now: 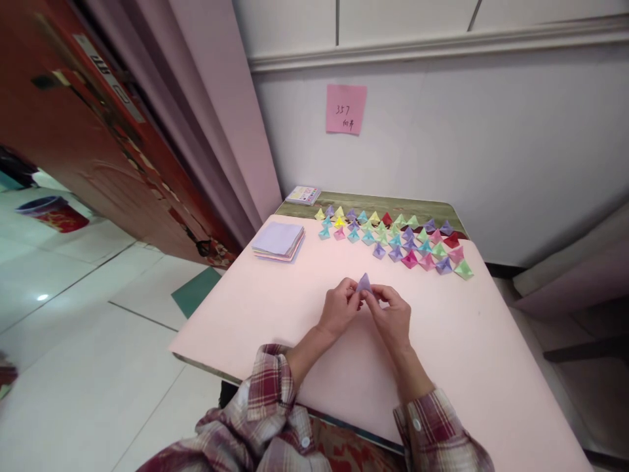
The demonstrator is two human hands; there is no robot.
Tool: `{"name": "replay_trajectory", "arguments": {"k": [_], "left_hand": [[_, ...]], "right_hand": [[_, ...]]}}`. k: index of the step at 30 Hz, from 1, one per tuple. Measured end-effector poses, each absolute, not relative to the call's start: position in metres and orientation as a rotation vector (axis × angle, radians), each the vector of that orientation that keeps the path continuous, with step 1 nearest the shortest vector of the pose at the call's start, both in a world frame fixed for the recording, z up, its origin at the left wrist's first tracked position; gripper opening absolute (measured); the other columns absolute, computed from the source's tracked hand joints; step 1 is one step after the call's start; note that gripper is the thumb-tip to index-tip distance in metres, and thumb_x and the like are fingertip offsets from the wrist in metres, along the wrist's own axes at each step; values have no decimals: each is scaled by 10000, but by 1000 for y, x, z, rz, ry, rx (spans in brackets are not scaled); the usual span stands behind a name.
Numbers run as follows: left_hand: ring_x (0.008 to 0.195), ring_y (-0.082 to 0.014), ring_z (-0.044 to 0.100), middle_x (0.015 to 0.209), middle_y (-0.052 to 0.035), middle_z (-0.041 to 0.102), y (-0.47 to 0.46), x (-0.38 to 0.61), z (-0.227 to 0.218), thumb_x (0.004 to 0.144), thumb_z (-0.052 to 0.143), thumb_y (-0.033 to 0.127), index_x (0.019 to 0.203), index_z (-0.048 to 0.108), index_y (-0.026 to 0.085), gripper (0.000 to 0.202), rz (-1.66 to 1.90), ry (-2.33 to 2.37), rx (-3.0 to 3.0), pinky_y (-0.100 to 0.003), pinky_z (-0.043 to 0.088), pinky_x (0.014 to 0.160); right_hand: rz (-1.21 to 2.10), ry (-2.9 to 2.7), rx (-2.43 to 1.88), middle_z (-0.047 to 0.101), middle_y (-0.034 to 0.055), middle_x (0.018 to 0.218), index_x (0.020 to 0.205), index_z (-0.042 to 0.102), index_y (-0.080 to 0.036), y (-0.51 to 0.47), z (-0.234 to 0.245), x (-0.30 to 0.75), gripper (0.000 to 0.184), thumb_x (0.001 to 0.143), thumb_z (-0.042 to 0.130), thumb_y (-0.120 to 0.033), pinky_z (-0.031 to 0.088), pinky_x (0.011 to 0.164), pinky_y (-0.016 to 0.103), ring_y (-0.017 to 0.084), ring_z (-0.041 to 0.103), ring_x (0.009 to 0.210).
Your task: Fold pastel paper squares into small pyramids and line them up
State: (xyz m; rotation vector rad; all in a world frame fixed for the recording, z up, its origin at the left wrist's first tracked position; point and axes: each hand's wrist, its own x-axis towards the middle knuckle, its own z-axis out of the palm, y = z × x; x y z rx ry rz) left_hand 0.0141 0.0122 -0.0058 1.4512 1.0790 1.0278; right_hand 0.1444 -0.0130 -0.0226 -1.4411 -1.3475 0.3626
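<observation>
A small piece of folded purple origami paper [364,283] is held just above the middle of the table, its pointed tip facing away from me. My left hand [340,303] pinches its left side, and my right hand [392,313] pinches its right side with the thumb across the lower part. The fingertips hide the paper's lower edge. Beyond my hands stand several rows of small folded paper pyramids [409,260] in purple, green, yellow, blue, pink and red. To the left lies a stack of square coloured paper [278,238] with a lilac sheet on top.
The table [236,314] has a pale pink cover. At its far left corner lies a packet of paper [303,195]. A pink note [346,109] is stuck on the wall behind. A red door [147,164] and a curtain [230,111] stand to the left.
</observation>
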Motion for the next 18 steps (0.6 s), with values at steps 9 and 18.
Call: {"name": "replay_trajectory", "arguments": {"k": [9, 18], "left_hand": [[566, -138, 619, 659, -32, 630, 13, 1, 6, 823, 552, 535, 786, 615, 133, 409, 959, 930, 1148, -267, 522, 576], [562, -117, 606, 689, -24, 650, 10, 1, 8, 716, 735, 309, 920, 627, 120, 299, 869, 736, 852, -250, 506, 570]], "right_hand": [[1214, -957, -1118, 636, 2, 718, 804, 675, -192, -10, -22, 150, 252, 743, 717, -433, 418, 650, 267, 145, 539, 666], [1602, -776, -800, 585, -7, 680, 793, 644, -198, -12, -23, 145, 224, 768, 722, -407, 424, 625, 277, 135, 507, 632]]}}
